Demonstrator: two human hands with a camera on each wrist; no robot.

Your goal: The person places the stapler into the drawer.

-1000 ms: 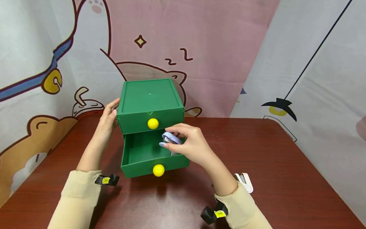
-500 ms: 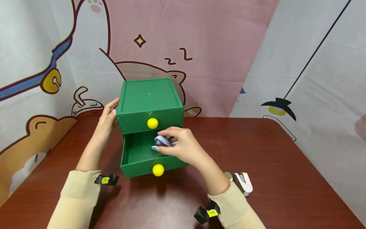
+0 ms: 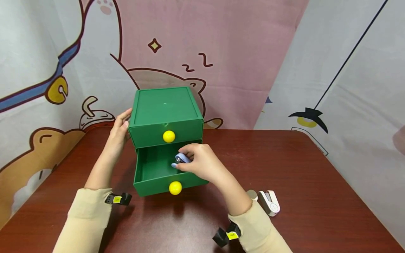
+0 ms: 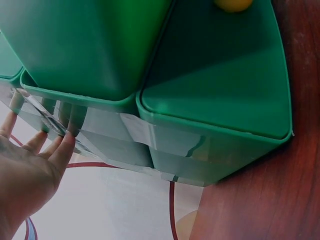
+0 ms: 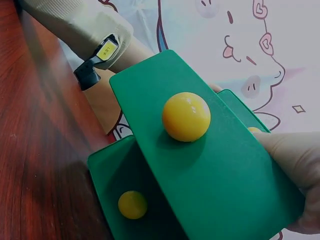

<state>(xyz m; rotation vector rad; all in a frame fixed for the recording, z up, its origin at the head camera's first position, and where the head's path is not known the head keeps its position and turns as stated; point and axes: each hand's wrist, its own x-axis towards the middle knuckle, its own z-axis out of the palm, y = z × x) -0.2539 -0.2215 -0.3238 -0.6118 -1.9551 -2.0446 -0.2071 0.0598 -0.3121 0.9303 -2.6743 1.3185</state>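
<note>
the right hand point(image 3: 203, 162) pinches the stapler point(image 3: 182, 158) inside the drawer point(image 3: 152, 187). leaning there might tip the box point(image 3: 164, 107); the left hand point(image 3: 118, 133) just touches it, fingers straight.

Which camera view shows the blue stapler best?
The head view, because there the blue stapler is visible in the right hand at the open drawer, though partly hidden. The left wrist and right wrist views show none of it.
</note>
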